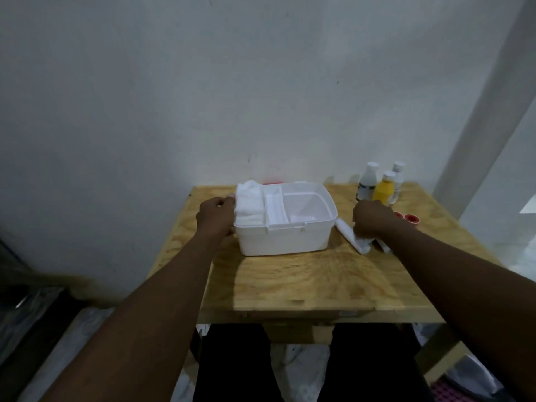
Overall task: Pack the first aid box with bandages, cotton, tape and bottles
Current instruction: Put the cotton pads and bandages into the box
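Left hand (217,216) grips box (285,237) side; right hand (374,220) clutches bandage roll (349,235); bottle (366,182) labels unreadable.

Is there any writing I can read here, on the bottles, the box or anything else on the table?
No text can be read anywhere in this picture.
White bottle: a dark band on its label, too blurred to read.
Yellow bottle: no legible print.
Clear bottle behind them: nothing readable.
White box: plain front, no lettering visible.
Red-rimmed tape rolls: no marks I can make out.
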Demonstrator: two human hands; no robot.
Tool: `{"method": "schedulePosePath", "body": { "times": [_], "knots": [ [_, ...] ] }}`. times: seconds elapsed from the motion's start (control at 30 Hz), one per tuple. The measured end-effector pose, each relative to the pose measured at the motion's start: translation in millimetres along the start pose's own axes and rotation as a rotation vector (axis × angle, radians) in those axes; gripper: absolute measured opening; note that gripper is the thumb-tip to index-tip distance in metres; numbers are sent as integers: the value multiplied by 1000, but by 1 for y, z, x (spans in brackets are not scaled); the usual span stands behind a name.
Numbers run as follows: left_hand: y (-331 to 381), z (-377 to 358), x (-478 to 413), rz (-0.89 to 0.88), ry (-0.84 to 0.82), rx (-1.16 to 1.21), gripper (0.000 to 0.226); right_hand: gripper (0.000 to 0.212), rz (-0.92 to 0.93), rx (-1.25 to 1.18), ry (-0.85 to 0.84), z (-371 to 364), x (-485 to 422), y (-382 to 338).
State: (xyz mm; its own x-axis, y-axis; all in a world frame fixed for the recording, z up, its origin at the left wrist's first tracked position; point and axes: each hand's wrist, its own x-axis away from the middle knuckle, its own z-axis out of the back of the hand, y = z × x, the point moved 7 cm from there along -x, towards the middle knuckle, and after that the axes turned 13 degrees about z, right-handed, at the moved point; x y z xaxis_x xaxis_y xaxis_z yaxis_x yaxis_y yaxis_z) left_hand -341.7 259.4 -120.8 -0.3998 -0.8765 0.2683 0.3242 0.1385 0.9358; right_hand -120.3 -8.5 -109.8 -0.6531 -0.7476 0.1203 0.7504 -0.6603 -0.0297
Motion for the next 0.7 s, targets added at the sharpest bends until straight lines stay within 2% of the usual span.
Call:
{"method": "schedulePosePath", "body": {
  "times": [0.1,0.17,0.27,0.33,0.37,0.43,0.53,0.7],
  "knots": [
    [1,2,0,-18,22,-22,30,18,-30,-75,93,7,-4,4],
    [3,2,1,-34,35,-38,33,7,-36,-177,298,23,-5,6],
    [5,2,1,-49,48,-52,35,23,-43,-358,709,72,5,-9],
    [4,3,1,-49,55,-55,36,23,16,-571,827,101,9,-35],
    [5,3,1,-50,60,-59,36,23,67,-666,811,109,7,-52],
    [6,3,1,-58,73,-61,35,19,174,-759,653,108,1,-91],
    [8,5,4,-69,98,-72,35,16,275,-712,387,83,-6,-133],
    [10,7,5,-62,117,-85,33,16,285,-661,324,61,-7,-144]
  ]
}}
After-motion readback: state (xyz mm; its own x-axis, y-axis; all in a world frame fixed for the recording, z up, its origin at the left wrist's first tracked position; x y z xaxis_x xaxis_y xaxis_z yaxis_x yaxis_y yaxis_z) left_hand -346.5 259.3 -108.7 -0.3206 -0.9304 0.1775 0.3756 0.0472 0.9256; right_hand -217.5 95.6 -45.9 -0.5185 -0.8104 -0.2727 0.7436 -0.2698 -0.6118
